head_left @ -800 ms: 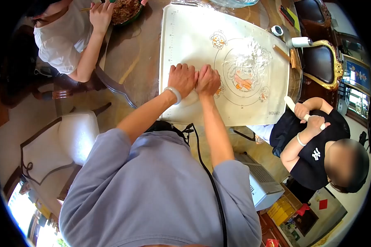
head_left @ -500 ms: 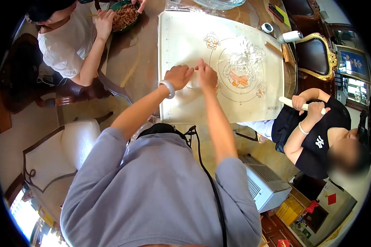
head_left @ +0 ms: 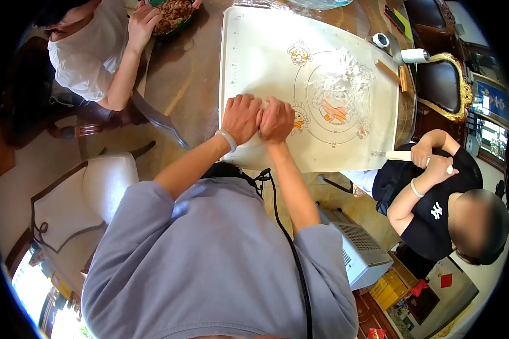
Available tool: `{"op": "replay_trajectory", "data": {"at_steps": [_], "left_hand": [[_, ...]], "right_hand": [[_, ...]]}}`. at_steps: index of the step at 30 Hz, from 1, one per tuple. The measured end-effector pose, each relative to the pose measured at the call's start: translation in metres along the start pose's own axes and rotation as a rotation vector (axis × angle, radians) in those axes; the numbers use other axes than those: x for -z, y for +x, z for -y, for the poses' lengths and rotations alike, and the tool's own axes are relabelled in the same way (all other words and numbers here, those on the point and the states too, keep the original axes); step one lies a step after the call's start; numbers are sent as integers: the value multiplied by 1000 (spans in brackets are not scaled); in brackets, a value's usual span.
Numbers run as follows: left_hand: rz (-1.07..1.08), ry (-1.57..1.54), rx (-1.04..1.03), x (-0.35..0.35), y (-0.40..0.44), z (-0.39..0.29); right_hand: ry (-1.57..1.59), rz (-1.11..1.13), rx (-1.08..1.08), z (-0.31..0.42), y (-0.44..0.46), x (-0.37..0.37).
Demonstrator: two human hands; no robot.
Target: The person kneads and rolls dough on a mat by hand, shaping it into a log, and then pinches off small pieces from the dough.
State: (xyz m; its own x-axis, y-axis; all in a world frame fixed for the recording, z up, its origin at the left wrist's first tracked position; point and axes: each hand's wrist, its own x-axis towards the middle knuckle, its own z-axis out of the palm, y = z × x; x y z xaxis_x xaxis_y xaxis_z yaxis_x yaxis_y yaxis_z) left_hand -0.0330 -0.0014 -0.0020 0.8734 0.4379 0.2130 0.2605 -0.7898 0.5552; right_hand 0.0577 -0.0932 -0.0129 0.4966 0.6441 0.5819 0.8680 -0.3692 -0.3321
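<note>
My left hand (head_left: 242, 118), with a pale bangle at the wrist, presses down near the left side of a white printed mat (head_left: 254, 51). Right beside it, touching, is my right hand (head_left: 277, 120). Both sets of fingers are curled over a lump of white dough, which the hands almost wholly hide. A patch of white flour (head_left: 345, 76) lies on the mat's cartoon print, to the right of my hands.
A person at the right holds a pale rolling pin (head_left: 398, 155). At the upper left another person works at a bowl of brown filling (head_left: 172, 17). A wooden stick (head_left: 387, 72), a white cylinder (head_left: 415, 55) and a glass bowl (head_left: 322, 3) lie about the mat.
My hands have come closer together and their fingers have curled down over the dough; my right thumb no longer points up. The person at the right has shifted the rolling pin slightly.
</note>
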Motion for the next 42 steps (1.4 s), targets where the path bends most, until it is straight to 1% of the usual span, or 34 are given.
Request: {"op": "replay_trajectory", "data": {"at_steps": [3, 4, 7, 8, 11, 14, 17, 18, 19, 21, 22, 24, 27, 31, 35, 36, 38, 39, 42], "left_hand": [[120, 123, 78, -1, 24, 1], [93, 129, 71, -4, 32, 3], [259, 97, 219, -3, 51, 2], [271, 110, 237, -2, 53, 0], [205, 27, 222, -12, 48, 12], [173, -399, 164, 10, 34, 17], [287, -386, 303, 44, 16, -7], [125, -388, 169, 39, 5, -11], [9, -239, 27, 27, -7, -11], [-194, -193, -70, 12, -23, -14], [-199, -170, -95, 8, -19, -11], [-187, -124, -136, 1, -19, -3], [-80, -2, -42, -5, -1, 4], [37, 137, 66, -7, 23, 6], [157, 171, 160, -16, 47, 12], [163, 147, 193, -15, 50, 11], [145, 123, 204, -28, 50, 19], [136, 108, 210, -22, 52, 15], [249, -93, 140, 12, 46, 17]], "right_hand": [[-56, 136, -136, -10, 16, -8], [-74, 161, -192, -12, 23, -11], [-186, 418, -424, -12, 43, -16], [-178, 395, -441, -11, 46, -14], [-135, 345, -510, -18, 40, -22], [403, 272, -621, -20, 36, 2], [174, 403, -449, 8, 34, 41], [85, 313, -256, 22, 29, 46], [-10, 214, -147, 28, 12, 40], [-38, -23, 5, 33, -4, 36], [-42, -46, 48, 28, -5, 30], [-44, -78, 118, 20, -11, 21], [-7, -12, 130, 4, 3, 4], [-61, 65, 102, -8, 25, -7], [-129, 227, -37, -18, 41, -19], [-123, 239, -66, -17, 45, -18], [-68, 295, -268, -17, 45, -23], [-41, 323, -369, -14, 47, -21], [346, 442, -574, -16, 46, 0]]}}
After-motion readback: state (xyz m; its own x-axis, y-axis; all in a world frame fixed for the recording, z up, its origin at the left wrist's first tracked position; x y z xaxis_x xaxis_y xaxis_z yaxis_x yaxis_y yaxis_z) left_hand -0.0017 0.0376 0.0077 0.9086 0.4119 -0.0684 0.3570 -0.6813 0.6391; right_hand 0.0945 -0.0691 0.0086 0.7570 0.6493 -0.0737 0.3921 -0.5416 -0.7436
